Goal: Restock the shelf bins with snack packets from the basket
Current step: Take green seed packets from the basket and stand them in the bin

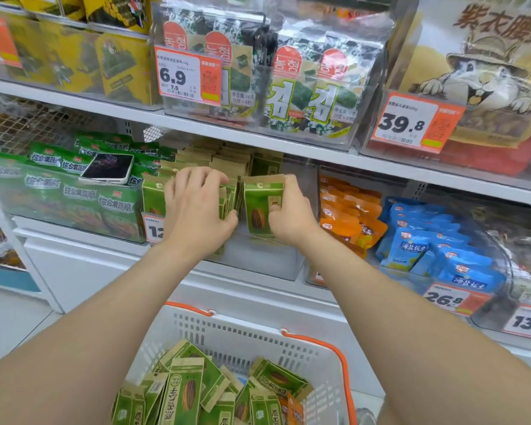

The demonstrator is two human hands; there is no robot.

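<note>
**Packing the green seed packets into their bin**

Down by our tummy sits the white basket (319, 357) with orange handles. Lots of green seed packets (190, 391) lie in a messy pile inside it, so we think there is plenty of work left.

Now to our hands, up at the middle shelf. Our left hand (196, 210) lies on the row of packets in the bin (227, 194). Its fingers are curled over their tops and the thumb presses from the front, so it holds the row together. Our right hand (288, 213) pinches one front packet (258, 210), thumb on its face and fingers round its right edge. That packet stands up straight, just beside the row.

Both hands are inside the clear bin (270, 259). The right side of it has room for more.

We think this step is tidying: pushing the packets close so they stand neat. Next we should let go, reach down to the basket, pick up a few more packets and stand them in the free space, faces to the front.

Left of our hands, a phone (108, 170) rests on the green snack bags (74, 194). To the right are orange bags (347, 216) and blue bags (426, 243).
</note>
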